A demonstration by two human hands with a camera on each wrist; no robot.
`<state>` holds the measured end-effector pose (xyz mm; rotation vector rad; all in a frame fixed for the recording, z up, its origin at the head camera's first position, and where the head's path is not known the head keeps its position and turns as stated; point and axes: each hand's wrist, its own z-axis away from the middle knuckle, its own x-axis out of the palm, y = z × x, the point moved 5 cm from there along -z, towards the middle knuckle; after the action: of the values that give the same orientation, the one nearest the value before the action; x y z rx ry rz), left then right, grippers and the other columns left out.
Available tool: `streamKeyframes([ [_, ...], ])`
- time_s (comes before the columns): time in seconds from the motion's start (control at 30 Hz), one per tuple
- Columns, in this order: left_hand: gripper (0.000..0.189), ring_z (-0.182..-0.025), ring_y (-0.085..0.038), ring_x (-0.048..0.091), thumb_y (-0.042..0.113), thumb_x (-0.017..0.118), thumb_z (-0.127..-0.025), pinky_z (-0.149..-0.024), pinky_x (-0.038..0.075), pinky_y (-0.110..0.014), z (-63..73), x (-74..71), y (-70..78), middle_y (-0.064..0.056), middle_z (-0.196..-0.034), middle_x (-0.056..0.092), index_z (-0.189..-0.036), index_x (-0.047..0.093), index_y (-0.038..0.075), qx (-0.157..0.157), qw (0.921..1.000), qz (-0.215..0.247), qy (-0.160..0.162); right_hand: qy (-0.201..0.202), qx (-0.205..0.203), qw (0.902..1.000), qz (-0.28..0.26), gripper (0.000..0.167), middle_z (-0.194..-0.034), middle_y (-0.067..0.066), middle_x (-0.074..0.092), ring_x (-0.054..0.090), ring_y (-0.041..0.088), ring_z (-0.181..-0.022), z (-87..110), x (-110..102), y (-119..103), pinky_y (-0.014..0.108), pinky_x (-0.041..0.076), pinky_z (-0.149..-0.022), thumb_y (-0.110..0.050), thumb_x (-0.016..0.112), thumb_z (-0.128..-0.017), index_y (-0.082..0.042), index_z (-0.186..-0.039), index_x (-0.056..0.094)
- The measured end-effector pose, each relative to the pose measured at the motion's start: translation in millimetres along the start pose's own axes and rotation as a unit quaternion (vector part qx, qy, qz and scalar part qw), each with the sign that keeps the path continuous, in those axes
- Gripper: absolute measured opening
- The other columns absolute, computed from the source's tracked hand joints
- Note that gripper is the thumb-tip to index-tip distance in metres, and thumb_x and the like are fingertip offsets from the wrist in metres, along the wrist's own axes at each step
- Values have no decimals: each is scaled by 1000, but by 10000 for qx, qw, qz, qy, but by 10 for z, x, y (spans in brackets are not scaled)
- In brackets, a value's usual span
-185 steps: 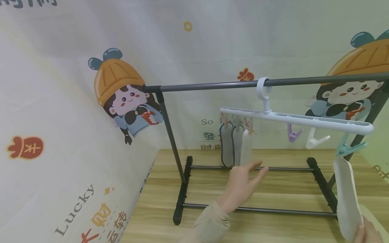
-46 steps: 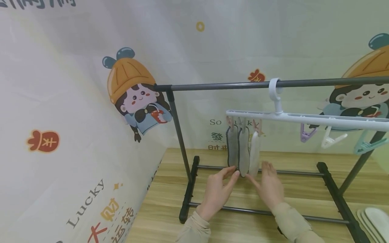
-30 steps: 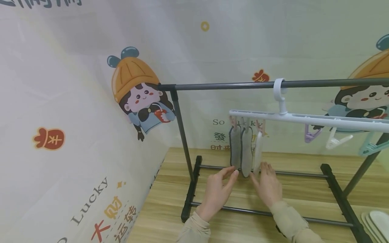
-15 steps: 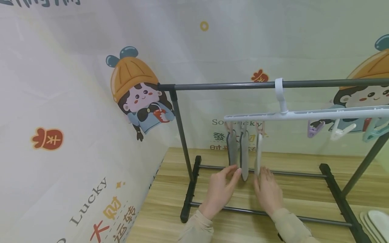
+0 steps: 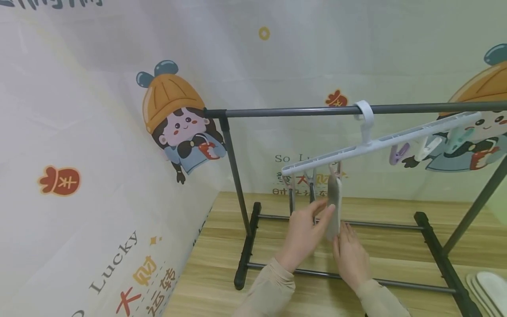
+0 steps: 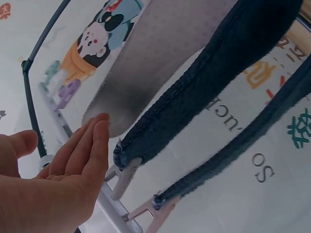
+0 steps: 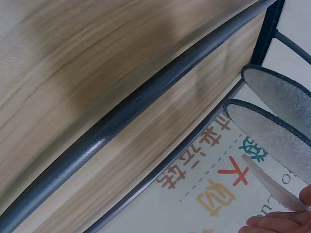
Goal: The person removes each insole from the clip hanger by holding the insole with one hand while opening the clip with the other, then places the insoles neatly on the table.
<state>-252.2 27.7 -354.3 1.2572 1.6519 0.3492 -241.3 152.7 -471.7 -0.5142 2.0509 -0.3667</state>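
Note:
A white clip hanger hangs tilted from a dark rail. A pale insole hangs from a pink clip, and two dark-edged insoles hang to its left, seen edge-on. My left hand has its thumb and fingertips beside the pale insole; in the left wrist view, the left fingers lie straight near its clipped end. Below, my right hand reaches up with extended fingers at the insole's lower end. In the right wrist view, only the right fingers and thumb show, close to the pale insole.
Purple, white and teal clips hang on the hanger's right half. Several pale insoles lie stacked at the table's lower right. The black rack's lower bars cross just above the wooden table.
Earlier the right hand held a white insole at lower right; it is now beside the hanging ones. The hanger has swung, its left end down and nearer. The left hand has moved right to the pale insole.

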Motion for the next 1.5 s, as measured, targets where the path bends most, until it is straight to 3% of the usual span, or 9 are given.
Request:
streamKeyframes([
  [0.13,44,-113,-24,67,36,51,-103,-93,55,-29,-66,36,112,-15,-123,68,-129,62,2,72,9997,-224,12,-63,7,9999,91,43,-132,40,51,51,54,-122,46,-24,-19,61,48,-91,-8,51,-100,20,-133,45],
  [0.37,45,-87,-21,73,37,53,-102,-76,58,-25,-173,42,212,-13,-110,74,-127,64,1,198,9959,-822,327,-22,-193,9998,28,42,-131,41,51,52,56,-120,146,-54,-78,61,48,-90,-4,53,-98,21,-132,45],
  [0.57,44,-78,-19,73,36,53,-102,-68,57,-24,-228,38,240,-14,-101,76,-125,64,1,134,9958,-833,344,69,-249,9996,-81,42,-132,38,52,52,54,-123,184,-99,-101,62,46,-95,-4,54,-98,19,-133,46],
  [0.77,49,-61,-9,60,40,54,-101,-58,51,-19,-271,38,228,-15,-98,75,-131,61,2,-197,9965,-768,257,-89,-70,9999,-69,42,-135,37,51,50,52,-126,200,-126,-82,63,43,-100,-6,51,-100,18,-134,46],
  [0.87,52,-48,-7,47,40,54,-100,-49,47,-18,-305,39,216,-13,-75,71,-135,58,2,-320,9969,-684,230,-105,-27,9999,-28,42,-135,37,51,51,51,-125,209,-136,-74,62,43,-100,-6,52,-100,18,-133,47],
  [1.0,53,-45,-6,40,39,55,-100,-44,42,-16,-373,35,207,-9,-61,60,-136,56,0,-405,9968,-641,271,-58,-8,10000,-16,42,-133,37,52,52,52,-123,226,-155,-67,61,44,-98,-7,52,-99,19,-133,47],
  [1.2,45,-50,-8,48,36,55,-101,-46,38,-15,-482,33,255,-9,-68,65,-126,63,0,-188,9943,-995,346,-18,66,9999,-80,42,-134,37,52,51,52,-123,268,-188,-53,62,43,-99,-6,51,-99,19,-133,47],
  [1.4,40,-40,-4,31,37,51,-103,-37,25,-16,-613,94,293,7,-51,37,-111,67,1,-144,9925,-1212,52,-1,121,9999,-104,42,-135,36,52,52,52,-123,286,-219,-46,61,44,-98,-7,51,-100,18,-133,48],
  [1.5,35,-41,-5,33,36,51,-103,-38,25,-16,-685,123,280,8,-51,35,-96,66,6,-100,9911,-1323,41,-2,155,9998,-108,42,-136,36,51,52,51,-124,296,-231,-43,61,43,-100,-7,50,-100,18,-133,47],
])
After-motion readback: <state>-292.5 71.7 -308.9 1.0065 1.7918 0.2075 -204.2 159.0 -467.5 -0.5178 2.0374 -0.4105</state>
